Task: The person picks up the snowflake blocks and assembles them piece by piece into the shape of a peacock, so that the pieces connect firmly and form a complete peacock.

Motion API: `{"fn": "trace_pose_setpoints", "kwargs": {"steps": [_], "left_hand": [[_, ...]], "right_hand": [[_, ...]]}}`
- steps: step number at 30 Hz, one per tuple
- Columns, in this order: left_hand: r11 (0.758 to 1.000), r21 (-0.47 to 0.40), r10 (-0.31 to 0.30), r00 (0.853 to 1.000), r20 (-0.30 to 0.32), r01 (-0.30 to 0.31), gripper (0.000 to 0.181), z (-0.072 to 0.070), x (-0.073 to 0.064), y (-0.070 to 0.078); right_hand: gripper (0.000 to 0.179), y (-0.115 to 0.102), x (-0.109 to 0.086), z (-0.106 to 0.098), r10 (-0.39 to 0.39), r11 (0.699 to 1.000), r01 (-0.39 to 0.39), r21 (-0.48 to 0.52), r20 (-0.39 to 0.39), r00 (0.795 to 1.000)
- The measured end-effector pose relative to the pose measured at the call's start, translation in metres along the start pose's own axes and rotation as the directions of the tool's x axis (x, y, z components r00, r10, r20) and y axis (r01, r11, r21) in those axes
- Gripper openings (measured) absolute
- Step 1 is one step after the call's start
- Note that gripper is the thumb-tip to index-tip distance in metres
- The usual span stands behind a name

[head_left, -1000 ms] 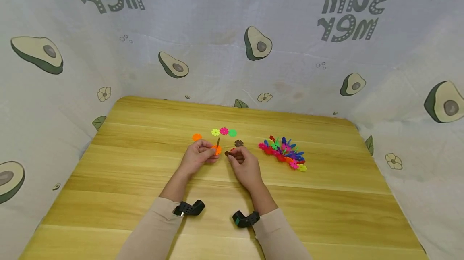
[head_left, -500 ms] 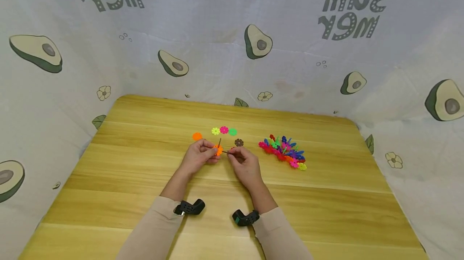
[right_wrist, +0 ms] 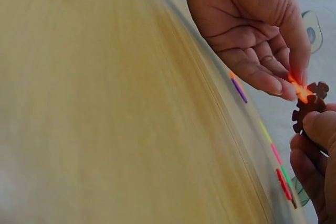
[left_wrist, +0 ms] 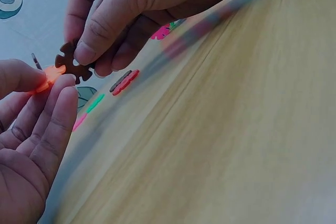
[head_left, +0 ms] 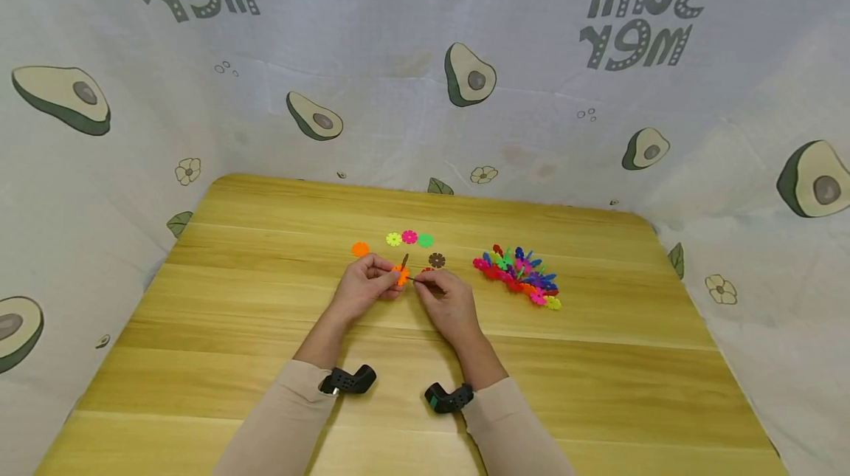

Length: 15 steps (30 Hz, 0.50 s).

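Held brown disc (right_wrist: 310,106) has shifted left since the earlier frame, now meeting the orange disc (head_left: 402,276) between the hands. Right hand (head_left: 451,306) pinches the brown one, thumb and fingers closed on it; left hand (head_left: 362,287) pinches the orange one likewise. Can't tell if slots engage. Likely risk: misaligned slots make it skid off, or a hard push pops the second brown disc (head_left: 404,262) loose. Farther: yellow disc (head_left: 394,239), pink disc (head_left: 409,238), green disc (head_left: 425,240) in a row.

Forearms (head_left: 285,413) slant forward and inward; left hand (head_left: 361,288) and right hand (head_left: 451,304) each pinch, near each other.
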State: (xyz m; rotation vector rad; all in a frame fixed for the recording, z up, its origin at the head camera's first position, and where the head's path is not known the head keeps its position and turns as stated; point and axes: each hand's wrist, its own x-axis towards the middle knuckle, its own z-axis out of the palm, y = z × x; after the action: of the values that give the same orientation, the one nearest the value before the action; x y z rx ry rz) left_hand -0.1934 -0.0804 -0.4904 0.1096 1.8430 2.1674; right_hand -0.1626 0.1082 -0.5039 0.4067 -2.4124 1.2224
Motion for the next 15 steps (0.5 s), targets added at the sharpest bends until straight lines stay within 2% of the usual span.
{"fn": "trace_pose_setpoints", "kwargs": {"steps": [7,15], "left_hand": [[1.000,0.001,0.004,1.000,-0.002,-0.004,0.021,0.0001,-0.0010,0.0010],[0.999,0.025,0.023,1.000,-0.014,-0.023,0.019,0.0021,-0.0008,0.0003]], "right_hand": [[0.009,-0.0015,0.0003,-0.0002,-0.081,0.996,0.079,-0.050,-0.031,0.996],[0.010,0.0015,0.0010,0.0002,-0.182,0.981,0.176,-0.086,-0.064,0.981]]}}
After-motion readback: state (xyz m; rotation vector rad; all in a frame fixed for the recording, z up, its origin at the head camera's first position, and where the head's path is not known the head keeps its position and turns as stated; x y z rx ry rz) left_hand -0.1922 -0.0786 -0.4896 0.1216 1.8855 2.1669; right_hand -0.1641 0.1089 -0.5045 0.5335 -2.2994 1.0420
